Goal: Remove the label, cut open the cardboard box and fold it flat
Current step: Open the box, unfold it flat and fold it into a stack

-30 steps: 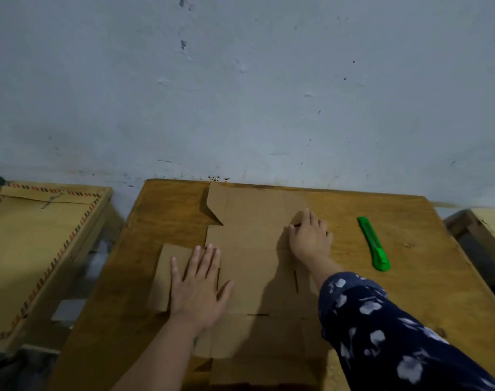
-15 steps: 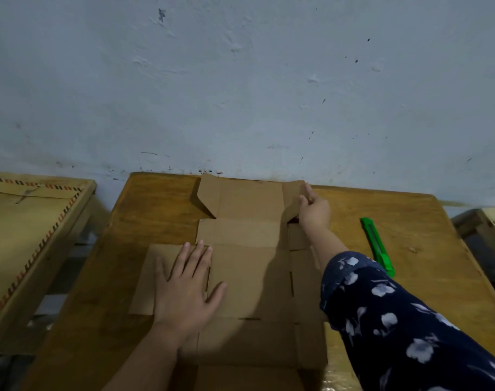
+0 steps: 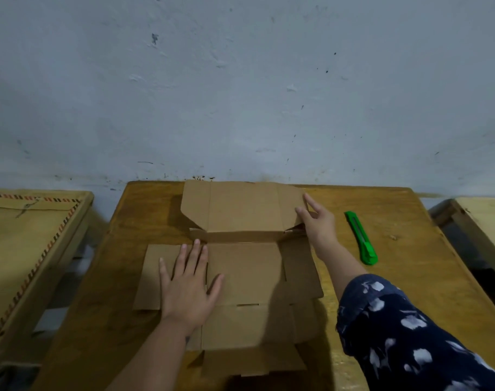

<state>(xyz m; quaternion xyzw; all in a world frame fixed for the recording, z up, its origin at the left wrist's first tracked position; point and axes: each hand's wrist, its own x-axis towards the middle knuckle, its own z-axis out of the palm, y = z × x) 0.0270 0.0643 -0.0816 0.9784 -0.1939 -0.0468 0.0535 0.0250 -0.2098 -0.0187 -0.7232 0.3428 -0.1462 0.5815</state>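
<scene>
Far flap now raised by right hand [image 3: 318, 224], fingers straight, left hand [image 3: 188, 286] spread flat on cardboard box [image 3: 246, 273]

Left hand [image 3: 188, 289] lies flat, fingers spread, pressing the opened cardboard box [image 3: 246, 275] onto the wooden table [image 3: 404, 277]. Right hand [image 3: 316, 221] touches the raised far panel at its right edge, fingers straight. A green utility knife [image 3: 361, 238] lies just right of it.
</scene>
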